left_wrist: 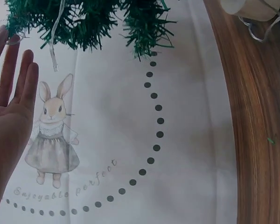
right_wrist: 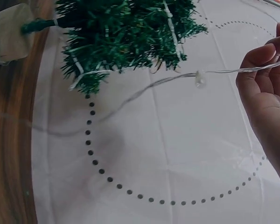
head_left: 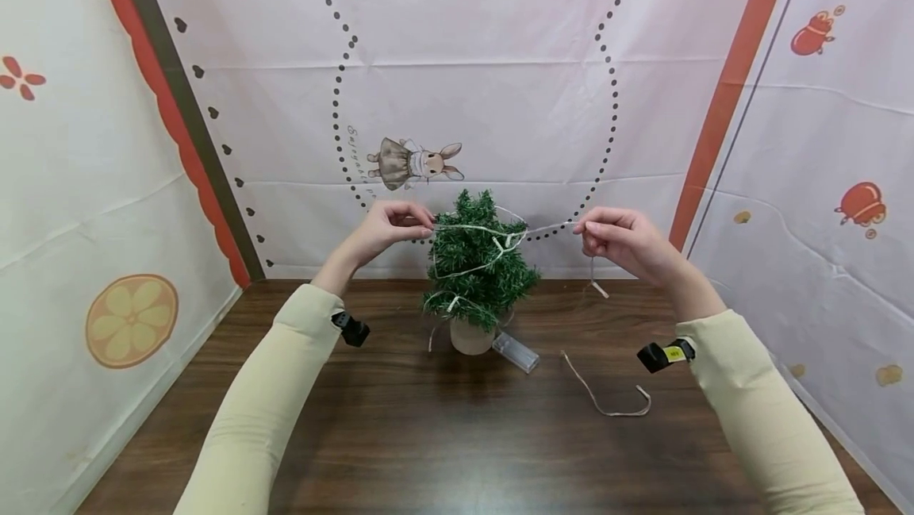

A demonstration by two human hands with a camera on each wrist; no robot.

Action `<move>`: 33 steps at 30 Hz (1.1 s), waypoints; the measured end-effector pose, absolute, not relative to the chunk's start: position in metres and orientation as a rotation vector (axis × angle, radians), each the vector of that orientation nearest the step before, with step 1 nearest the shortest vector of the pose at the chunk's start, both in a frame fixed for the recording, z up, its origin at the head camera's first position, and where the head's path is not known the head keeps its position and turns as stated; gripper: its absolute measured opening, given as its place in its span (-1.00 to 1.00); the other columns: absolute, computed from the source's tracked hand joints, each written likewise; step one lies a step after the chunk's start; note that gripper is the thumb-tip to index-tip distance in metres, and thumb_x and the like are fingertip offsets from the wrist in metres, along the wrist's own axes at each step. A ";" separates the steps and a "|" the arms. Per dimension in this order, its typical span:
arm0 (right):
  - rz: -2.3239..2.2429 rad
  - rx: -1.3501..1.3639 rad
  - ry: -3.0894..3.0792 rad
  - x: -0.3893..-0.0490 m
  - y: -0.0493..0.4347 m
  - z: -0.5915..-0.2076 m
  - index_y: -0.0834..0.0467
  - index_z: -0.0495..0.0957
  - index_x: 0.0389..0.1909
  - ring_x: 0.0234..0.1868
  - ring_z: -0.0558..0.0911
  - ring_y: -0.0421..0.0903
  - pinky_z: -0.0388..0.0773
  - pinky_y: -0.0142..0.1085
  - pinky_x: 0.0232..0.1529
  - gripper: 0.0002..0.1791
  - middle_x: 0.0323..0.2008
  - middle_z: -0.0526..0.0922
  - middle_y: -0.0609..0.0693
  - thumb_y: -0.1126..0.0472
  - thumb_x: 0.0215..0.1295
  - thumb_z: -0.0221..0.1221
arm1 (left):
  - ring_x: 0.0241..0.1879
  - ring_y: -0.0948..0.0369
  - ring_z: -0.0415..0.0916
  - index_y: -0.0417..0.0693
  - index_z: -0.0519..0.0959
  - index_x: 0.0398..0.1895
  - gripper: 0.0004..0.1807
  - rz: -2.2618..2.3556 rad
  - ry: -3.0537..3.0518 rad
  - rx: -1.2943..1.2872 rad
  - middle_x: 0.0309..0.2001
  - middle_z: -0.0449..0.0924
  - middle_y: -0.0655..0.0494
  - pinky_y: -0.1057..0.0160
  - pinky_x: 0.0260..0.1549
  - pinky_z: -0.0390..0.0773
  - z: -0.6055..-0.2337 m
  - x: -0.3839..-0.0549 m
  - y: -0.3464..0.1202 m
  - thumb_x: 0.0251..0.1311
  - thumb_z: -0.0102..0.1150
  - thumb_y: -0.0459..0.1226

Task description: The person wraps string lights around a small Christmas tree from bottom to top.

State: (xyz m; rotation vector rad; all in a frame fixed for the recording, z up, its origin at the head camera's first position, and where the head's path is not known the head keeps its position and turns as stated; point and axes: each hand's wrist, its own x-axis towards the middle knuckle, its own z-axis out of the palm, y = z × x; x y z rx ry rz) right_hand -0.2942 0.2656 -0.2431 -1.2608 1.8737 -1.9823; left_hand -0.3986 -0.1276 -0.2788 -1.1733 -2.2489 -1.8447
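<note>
A small green artificial Christmas tree (head_left: pixel 478 261) stands upright on a pale round base (head_left: pixel 471 337). A clear-wired string light (head_left: pixel 467 227) loops around its branches. At the tree's left side my left hand (head_left: pixel 391 228) pinches the wire between thumb and fingertips; in the left wrist view that hand (left_wrist: pixel 14 102) has its other fingers extended. Out to the right, my right hand (head_left: pixel 627 242) pinches another stretch of the wire, pulled fairly straight from the tree. The right wrist view shows the wire running across the curled fingers of this hand (right_wrist: pixel 266 79), with a bulb nearby.
A clear battery box (head_left: pixel 516 352) lies on the brown wooden table (head_left: pixel 400 436), beside the tree's base. A loose length of wire (head_left: pixel 607 413) curves over the tabletop to the right. Patterned white cloth (head_left: pixel 471 102) hangs behind and along both sides.
</note>
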 end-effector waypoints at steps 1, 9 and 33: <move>-1.974 -1.258 1.880 -0.294 0.267 -0.245 0.19 0.60 -0.19 -0.44 0.32 -0.12 0.34 -0.33 -0.38 -0.67 -0.47 0.42 -0.06 0.42 0.44 -0.17 | -0.08 0.08 0.60 -0.24 0.62 -0.30 -0.87 -1.830 -2.253 -1.193 -0.04 0.55 -0.20 0.15 -0.08 0.61 -0.279 -0.397 -0.127 0.07 0.33 -0.39; -1.965 -1.229 1.892 -0.290 0.283 -0.262 0.17 0.61 -0.21 -0.45 0.34 -0.14 0.36 -0.35 -0.38 -0.63 -0.49 0.43 -0.07 0.44 0.44 -0.20 | 0.02 0.05 0.51 -0.38 0.62 -0.29 -0.88 -1.681 -2.290 -1.261 -0.04 0.54 -0.31 0.21 0.09 0.51 -0.278 -0.381 -0.125 0.08 0.27 -0.48; -2.133 -1.041 1.892 -0.289 0.354 -0.287 0.22 0.62 -0.18 -0.46 0.44 -0.24 0.36 -0.40 -0.41 -0.58 -0.44 0.54 -0.08 0.43 0.48 -0.27 | -0.26 0.09 0.60 -0.10 0.60 -0.25 -0.74 -1.537 -2.468 -1.002 -0.26 0.65 0.06 0.22 -0.23 0.59 -0.258 -0.375 -0.122 0.05 0.38 -0.17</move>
